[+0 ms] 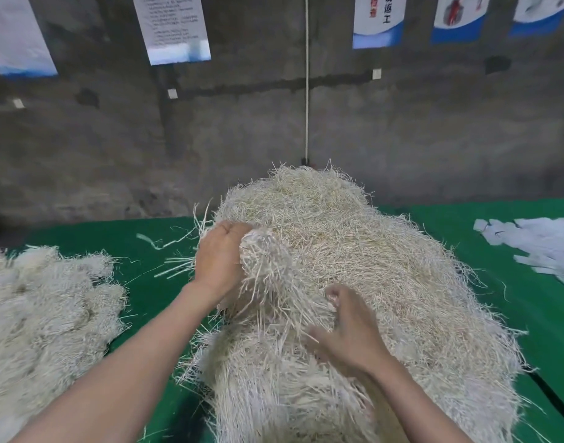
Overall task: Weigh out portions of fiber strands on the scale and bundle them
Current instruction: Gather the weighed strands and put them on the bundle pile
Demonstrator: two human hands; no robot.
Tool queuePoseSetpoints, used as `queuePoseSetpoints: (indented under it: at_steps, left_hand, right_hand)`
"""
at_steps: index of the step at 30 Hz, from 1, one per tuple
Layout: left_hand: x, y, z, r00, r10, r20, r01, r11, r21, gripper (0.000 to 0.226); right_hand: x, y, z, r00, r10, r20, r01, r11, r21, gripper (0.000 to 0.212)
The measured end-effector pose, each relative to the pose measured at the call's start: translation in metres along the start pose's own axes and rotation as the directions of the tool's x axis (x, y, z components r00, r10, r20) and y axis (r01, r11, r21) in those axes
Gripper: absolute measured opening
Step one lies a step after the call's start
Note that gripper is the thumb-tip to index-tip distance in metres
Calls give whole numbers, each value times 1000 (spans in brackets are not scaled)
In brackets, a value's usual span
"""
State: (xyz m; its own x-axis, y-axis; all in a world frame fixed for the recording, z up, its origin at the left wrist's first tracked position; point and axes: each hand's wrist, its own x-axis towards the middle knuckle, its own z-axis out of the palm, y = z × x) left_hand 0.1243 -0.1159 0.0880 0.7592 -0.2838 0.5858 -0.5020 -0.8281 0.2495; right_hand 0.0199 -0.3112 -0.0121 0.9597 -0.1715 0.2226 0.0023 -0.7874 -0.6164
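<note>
Atop fiber pile (354,244), left fingers (234,230) clutch strands (264,260) (right hand (347,330) blurred)

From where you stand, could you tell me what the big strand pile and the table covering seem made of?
The strand pile: probably dry plant fibre or paper-like strips; matte, pale, stiff frayed ends. The table covering: likely green felt or cloth; flat, matte, no glare.

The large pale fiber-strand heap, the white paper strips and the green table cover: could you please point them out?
Large pale fiber-strand heap (354,251): head view, its upper middle.
White paper strips (536,241): head view, middle of pile.
Green table cover (146,302): head view, bare patch left of heap.
</note>
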Motion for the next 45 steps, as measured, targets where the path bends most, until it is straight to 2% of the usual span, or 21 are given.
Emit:
queuePoseSetpoints:
  at_steps: [3, 7, 11, 13, 15, 18, 21, 25, 27, 29, 30, 32, 35, 37, 38, 39, 40, 42, 43, 44, 45]
  left_hand:
    - [8, 12, -4, 1000, 1, 8, 0, 981, -194, 40]
    - [19, 33, -6, 986, -162, 49, 167, 893, -418, 35]
    - [20, 9, -6, 978, -195, -68, 159, 924, -348, 28]
    - [6, -2, 7, 989, -137, -54, 127, 981, -147, 44]
    - [4, -15, 9, 973, -207, -102, 198, 975, -98, 52]
    - [30, -34, -14, 930, -269, -251, 254, 963, -93, 18]
    - [37, -26, -23, 976, -138, -170, 130, 990, -58, 17]
    - [16, -12, -9, 990, -121, -72, 113, 989, -98, 28]
    - [14, -4, -15, 993, -90, -78, 74, 980, -183, 20]
    - [14, 17, -28, 998, -56, -41, 39, 941, -336, 14]
    - [14, 26, -34, 998, -61, 4, 56, 890, -452, 16]
    - [14, 39, -45, 979, -140, 147, 203, 628, -752, 25]
    - [9, 48, -55, 803, -326, 499, 543, 58, -837, 18]
    - [1, 49, -55, 672, -374, 639, 524, -370, -767, 38]
    - [-3, 46, -50, 645, -371, 669, 501, -455, -736, 44]
    - [-8, 43, -46, 633, -359, 686, 552, -412, -725, 44]
    - [-13, 39, -42, 625, -328, 708, 651, -281, -705, 40]
    - [-22, 31, -30, 577, -209, 790, 817, 155, -556, 35]
    - [-22, 29, -13, 511, -179, 841, 829, 363, -426, 48]
    - [-27, 30, -3, 456, -185, 871, 767, 577, -279, 60]
    - [-31, 28, 6, 488, -246, 837, 645, 748, -156, 62]
  right_hand:
    - [26, -38, 0, 975, -97, -199, 107, 994, 37, 25]
    - [27, -61, 40, 988, 61, 140, -94, 965, 244, 16]
    - [3, -9, 73, 970, 75, 229, -18, 970, -241, 32]
    - [-3, 22, 72, 953, 118, 279, -27, 950, -311, 44]
    - [-11, 47, 68, 921, 150, 359, -3, 925, -379, 54]
    - [-32, 69, 69, 895, 206, 395, -2, 889, -458, 59]
    - [-27, 42, 61, 933, 125, 337, -14, 949, -316, 56]
    - [5, -21, 1, 985, -37, 168, 54, 994, -94, 22]
    - [14, -39, -22, 997, -55, -47, 57, 997, 43, 38]
    - [21, -58, -37, 989, -62, -136, 91, 970, 224, 88]
    - [25, -68, -40, 994, -80, -71, 100, 931, 351, 112]
    - [28, -85, -34, 977, -144, 157, 29, 820, 572, 114]
    - [23, -94, 3, 912, -135, 386, -195, 686, 701, 42]
    - [18, -86, 33, 903, -94, 420, -216, 745, 631, 6]
    - [16, -80, 40, 905, -87, 417, -205, 769, 605, 1]
    - [16, -73, 42, 909, -74, 410, -204, 779, 593, 9]
    - [18, -65, 40, 921, -37, 387, -218, 774, 594, 12]
    - [24, -52, 27, 951, 54, 304, -248, 722, 647, 9]
    - [29, -48, 18, 966, 96, 240, -233, 728, 645, 12]
    - [33, -46, 11, 976, 127, 179, -211, 771, 602, 14]
    - [39, -45, 3, 982, 129, 137, -185, 808, 560, 18]
